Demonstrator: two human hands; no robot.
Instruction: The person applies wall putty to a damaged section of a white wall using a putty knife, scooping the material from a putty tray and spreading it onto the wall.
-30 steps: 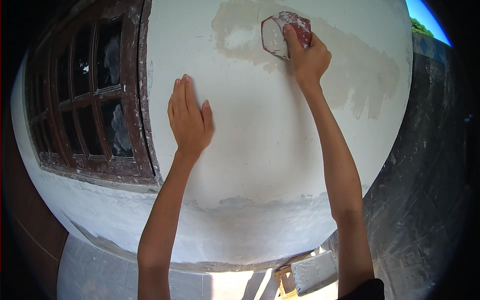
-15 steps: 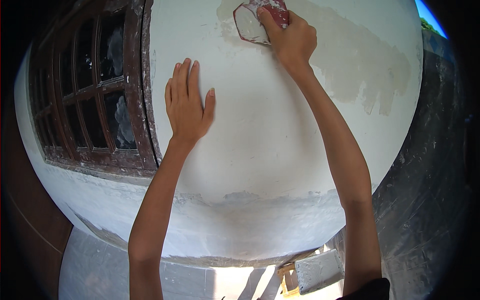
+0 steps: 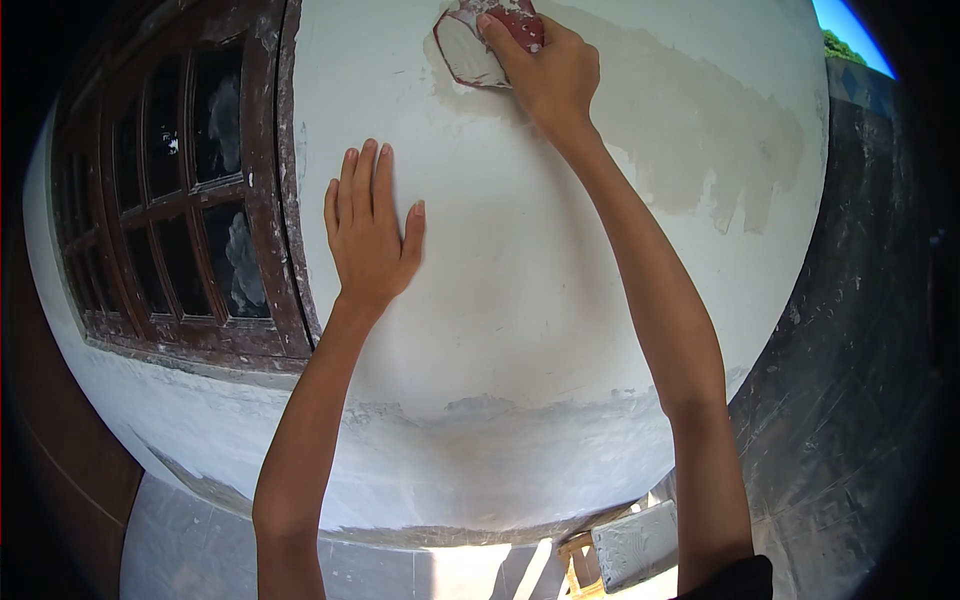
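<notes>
My right hand [image 3: 550, 80] grips a red scraper [image 3: 520, 22] smeared with white filler, pressed to the upper part of the white wall [image 3: 460, 300]. A greyish patch of filler [image 3: 725, 140] spreads rightward from beside that hand. My left hand [image 3: 375, 225] lies on the wall lower and further left, near the window frame, with its fingers stretched out and nothing in it.
A brown wooden window [image 3: 178, 200] with dark panes fills the upper left. A grey board with filler [image 3: 630, 545] rests on a wooden support [image 3: 580, 565] at the bottom right. Grey tiled floor [image 3: 190, 540] runs below the wall, and a dark surface [image 3: 840, 300] lies at the right.
My right hand and the scraper have moved left along the top of the wall. My left hand still rests on the wall, its fingers a little more spread.
</notes>
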